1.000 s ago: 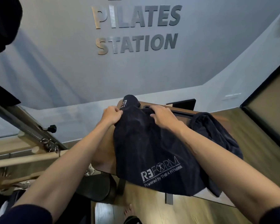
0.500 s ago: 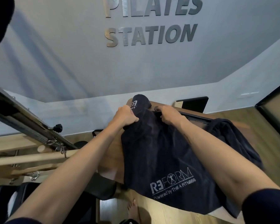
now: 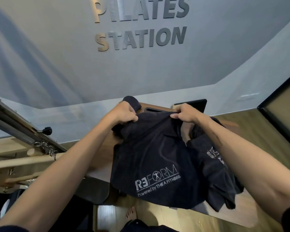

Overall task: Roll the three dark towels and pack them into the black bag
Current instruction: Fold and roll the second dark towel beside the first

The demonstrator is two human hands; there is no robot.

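Observation:
A dark towel [image 3: 151, 158] with a white REFORM logo lies spread over a wooden box top [image 3: 105, 148], its near edge hanging toward me. My left hand [image 3: 124, 113] grips its far left corner and my right hand [image 3: 185, 113] pinches the far right corner, both lifting that edge. A second dark towel [image 3: 214, 166] lies crumpled under my right forearm. A rolled dark towel [image 3: 132, 102] sits at the far edge behind my left hand. I cannot make out the black bag for certain.
A dark panel [image 3: 191, 104] stands at the back of the box against the grey wall. A reformer frame with a wooden bar [image 3: 23, 160] and metal rail [image 3: 15, 124] runs along the left. A bare foot [image 3: 131, 213] shows on the wood floor below.
Both hands have closed on the towel's far corners and drawn that edge up and toward me, bunching the cloth. The second towel's logo now shows at the right.

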